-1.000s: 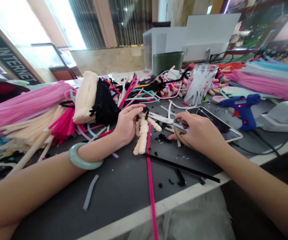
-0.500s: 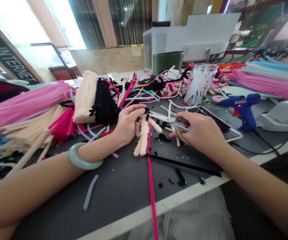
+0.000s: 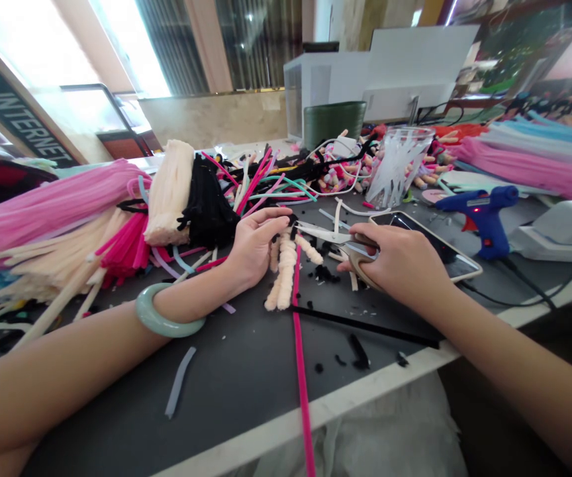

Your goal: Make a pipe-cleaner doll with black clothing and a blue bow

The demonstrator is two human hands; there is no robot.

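A cream doll of twisted pipe cleaners (image 3: 284,273) hangs legs down from my left hand (image 3: 256,245), whose fingers pinch it at its black-topped head. My right hand (image 3: 398,262) is wrapped round the handles of a pair of scissors (image 3: 328,234). The scissor tips point left at the black part by the doll's head; whether they touch it I cannot tell. Behind the doll a bright pink pipe cleaner (image 3: 300,371) runs down over the table edge. A black pipe cleaner (image 3: 365,326) lies to the right of the doll's feet.
Black scraps (image 3: 358,351) litter the grey table (image 3: 236,391). To the right are a phone (image 3: 429,242), a blue glue gun (image 3: 487,215) and a jar of glue sticks (image 3: 398,169). Pink pipe cleaner bundles (image 3: 62,199) and a cream bundle (image 3: 169,192) lie at left.
Almost nothing differs. The scissors have shifted very slightly at the doll's head, while both hands keep their hold.
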